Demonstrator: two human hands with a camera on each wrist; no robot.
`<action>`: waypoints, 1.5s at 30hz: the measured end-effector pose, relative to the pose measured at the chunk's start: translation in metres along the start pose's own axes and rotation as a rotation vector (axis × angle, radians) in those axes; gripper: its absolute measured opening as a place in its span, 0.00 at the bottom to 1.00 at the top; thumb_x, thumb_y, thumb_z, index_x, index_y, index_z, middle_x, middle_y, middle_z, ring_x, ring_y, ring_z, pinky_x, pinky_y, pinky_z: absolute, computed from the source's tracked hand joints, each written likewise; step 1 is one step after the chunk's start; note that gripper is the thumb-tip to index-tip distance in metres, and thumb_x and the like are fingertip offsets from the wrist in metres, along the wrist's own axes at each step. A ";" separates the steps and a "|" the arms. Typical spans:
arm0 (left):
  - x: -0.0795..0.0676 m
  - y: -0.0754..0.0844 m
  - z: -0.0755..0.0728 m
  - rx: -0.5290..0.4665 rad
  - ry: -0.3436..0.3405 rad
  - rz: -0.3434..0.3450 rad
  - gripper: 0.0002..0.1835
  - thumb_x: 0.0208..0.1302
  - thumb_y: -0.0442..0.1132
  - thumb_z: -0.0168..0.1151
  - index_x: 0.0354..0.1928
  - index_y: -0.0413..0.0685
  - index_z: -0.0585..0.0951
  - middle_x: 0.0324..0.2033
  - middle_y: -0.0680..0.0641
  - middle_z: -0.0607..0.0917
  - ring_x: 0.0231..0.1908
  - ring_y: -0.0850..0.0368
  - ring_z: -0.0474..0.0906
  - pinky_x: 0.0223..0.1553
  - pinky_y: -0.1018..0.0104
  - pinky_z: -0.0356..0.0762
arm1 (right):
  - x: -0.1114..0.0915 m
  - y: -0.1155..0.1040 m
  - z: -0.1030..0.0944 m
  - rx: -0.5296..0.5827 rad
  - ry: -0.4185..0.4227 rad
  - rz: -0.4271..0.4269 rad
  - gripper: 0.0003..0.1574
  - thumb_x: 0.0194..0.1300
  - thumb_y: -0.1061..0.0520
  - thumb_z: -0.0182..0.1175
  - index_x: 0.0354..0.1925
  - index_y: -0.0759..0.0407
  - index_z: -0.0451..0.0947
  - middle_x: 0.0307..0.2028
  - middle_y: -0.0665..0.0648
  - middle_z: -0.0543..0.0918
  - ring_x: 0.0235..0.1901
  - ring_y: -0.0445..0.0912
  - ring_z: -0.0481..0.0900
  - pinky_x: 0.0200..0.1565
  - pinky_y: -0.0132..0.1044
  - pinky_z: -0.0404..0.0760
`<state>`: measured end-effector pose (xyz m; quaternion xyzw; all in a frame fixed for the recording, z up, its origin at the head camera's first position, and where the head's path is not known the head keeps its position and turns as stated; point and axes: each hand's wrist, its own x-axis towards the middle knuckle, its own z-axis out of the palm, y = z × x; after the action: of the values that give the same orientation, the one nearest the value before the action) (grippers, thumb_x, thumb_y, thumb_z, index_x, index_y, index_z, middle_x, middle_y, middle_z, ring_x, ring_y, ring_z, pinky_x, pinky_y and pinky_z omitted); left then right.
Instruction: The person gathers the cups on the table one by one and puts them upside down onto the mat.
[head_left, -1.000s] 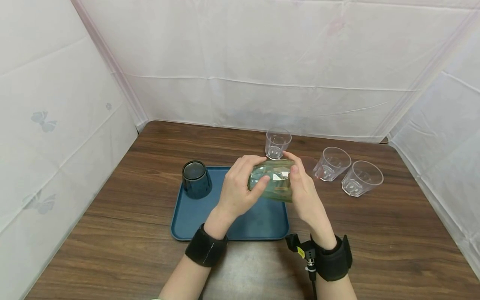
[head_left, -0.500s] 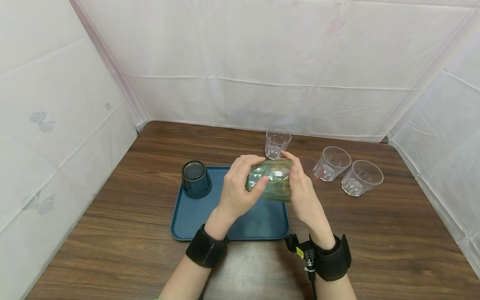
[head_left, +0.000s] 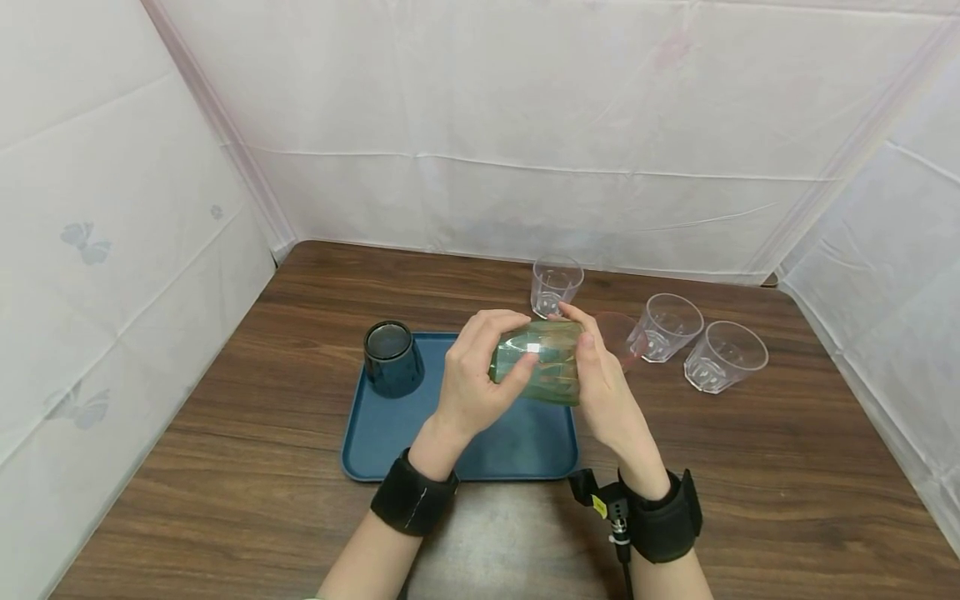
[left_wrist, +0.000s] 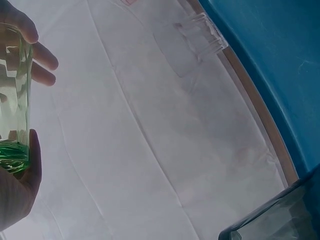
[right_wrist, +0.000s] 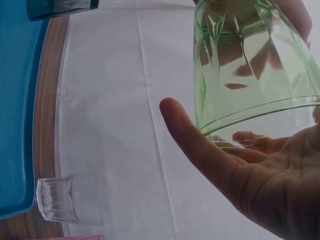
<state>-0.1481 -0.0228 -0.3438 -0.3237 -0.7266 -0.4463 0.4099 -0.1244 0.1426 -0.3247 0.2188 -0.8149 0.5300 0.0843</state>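
Observation:
A translucent green glass tumbler [head_left: 553, 379] lies sideways in the air above the tray, held between both hands. My left hand [head_left: 474, 375] grips its base end, thumb on the near side and fingers over the far side. Around the rim end is my right hand [head_left: 609, 396], its thumb and fingers at the edge. In the right wrist view the mouth of the green tumbler [right_wrist: 245, 75] faces the right palm. The left wrist view shows the green tumbler [left_wrist: 12, 110] only in part, cut off by the frame.
A blue tray [head_left: 517, 454] lies beneath the hands, with a dark blue cup [head_left: 393, 362] upside down at its back left corner. Clear tumblers [head_left: 555, 287] stand behind and to the right, including one clear tumbler [head_left: 720, 362]. A pinkish glass [head_left: 617, 333] is partly hidden.
The green tumbler has shifted slightly left, and its glints and facets look different, as if turned a little. Both hands keep hold of it; the right hand moved slightly left.

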 end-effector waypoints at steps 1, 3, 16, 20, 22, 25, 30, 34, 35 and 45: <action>0.000 0.000 0.000 0.002 0.002 0.002 0.20 0.65 0.51 0.50 0.45 0.42 0.77 0.41 0.45 0.79 0.44 0.54 0.75 0.45 0.62 0.75 | 0.000 0.000 0.000 -0.007 0.003 -0.005 0.35 0.72 0.41 0.20 0.67 0.56 0.52 0.59 0.56 0.68 0.43 0.44 0.76 0.36 0.43 0.79; 0.000 0.000 0.000 0.005 0.009 0.008 0.20 0.64 0.51 0.50 0.45 0.41 0.77 0.41 0.45 0.80 0.43 0.54 0.75 0.44 0.62 0.75 | 0.000 0.001 0.000 -0.029 0.009 -0.010 0.34 0.73 0.42 0.20 0.67 0.56 0.53 0.59 0.56 0.69 0.33 0.41 0.74 0.31 0.38 0.76; 0.001 0.002 0.001 0.021 0.054 0.031 0.18 0.64 0.49 0.51 0.44 0.41 0.78 0.39 0.45 0.80 0.41 0.54 0.76 0.41 0.61 0.76 | 0.002 0.002 0.001 -0.023 0.005 -0.036 0.32 0.74 0.45 0.22 0.69 0.55 0.52 0.61 0.59 0.67 0.35 0.45 0.75 0.32 0.42 0.76; 0.002 0.002 0.001 0.025 0.073 0.038 0.18 0.63 0.49 0.52 0.43 0.41 0.78 0.39 0.45 0.81 0.40 0.54 0.76 0.40 0.61 0.76 | 0.003 0.004 0.001 0.033 -0.020 -0.036 0.32 0.74 0.45 0.23 0.70 0.56 0.48 0.63 0.60 0.64 0.53 0.50 0.71 0.47 0.52 0.74; 0.002 0.002 0.001 0.025 0.078 0.041 0.18 0.63 0.49 0.52 0.42 0.41 0.79 0.39 0.45 0.81 0.40 0.54 0.76 0.39 0.61 0.76 | 0.003 0.004 0.001 0.042 -0.027 -0.035 0.33 0.74 0.45 0.24 0.70 0.57 0.47 0.63 0.61 0.64 0.56 0.50 0.68 0.50 0.53 0.72; 0.002 0.002 0.001 0.024 0.080 0.043 0.18 0.63 0.49 0.52 0.42 0.41 0.79 0.39 0.45 0.81 0.40 0.54 0.76 0.39 0.61 0.76 | 0.003 0.004 0.001 0.044 -0.032 -0.034 0.33 0.74 0.45 0.24 0.70 0.58 0.46 0.64 0.61 0.64 0.58 0.50 0.66 0.52 0.53 0.70; 0.002 0.002 0.001 0.028 0.082 0.038 0.18 0.62 0.49 0.53 0.42 0.41 0.79 0.39 0.45 0.81 0.40 0.54 0.76 0.39 0.61 0.76 | 0.003 0.003 0.001 0.060 -0.045 -0.024 0.33 0.74 0.45 0.23 0.71 0.58 0.45 0.64 0.62 0.62 0.61 0.49 0.63 0.55 0.53 0.67; 0.001 0.003 0.001 0.031 0.091 0.039 0.18 0.62 0.49 0.53 0.42 0.42 0.79 0.39 0.45 0.81 0.40 0.54 0.76 0.36 0.61 0.76 | 0.003 0.004 0.002 0.051 -0.046 -0.022 0.33 0.74 0.46 0.23 0.71 0.57 0.45 0.64 0.63 0.62 0.62 0.49 0.61 0.57 0.54 0.65; 0.001 0.003 0.001 0.033 0.093 0.040 0.17 0.62 0.49 0.53 0.42 0.42 0.79 0.39 0.45 0.81 0.39 0.54 0.76 0.34 0.61 0.76 | 0.003 0.004 0.002 0.050 -0.047 -0.023 0.33 0.74 0.46 0.23 0.71 0.57 0.45 0.64 0.63 0.62 0.62 0.48 0.61 0.57 0.53 0.65; 0.002 0.003 0.001 0.040 0.108 0.049 0.17 0.62 0.48 0.53 0.42 0.42 0.79 0.38 0.45 0.81 0.38 0.54 0.76 0.29 0.63 0.73 | 0.004 0.004 0.001 0.039 -0.058 -0.025 0.31 0.74 0.48 0.23 0.70 0.56 0.46 0.65 0.63 0.62 0.59 0.49 0.65 0.59 0.52 0.62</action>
<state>-0.1467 -0.0209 -0.3416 -0.3089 -0.7040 -0.4384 0.4656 -0.1293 0.1417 -0.3268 0.2459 -0.8038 0.5381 0.0629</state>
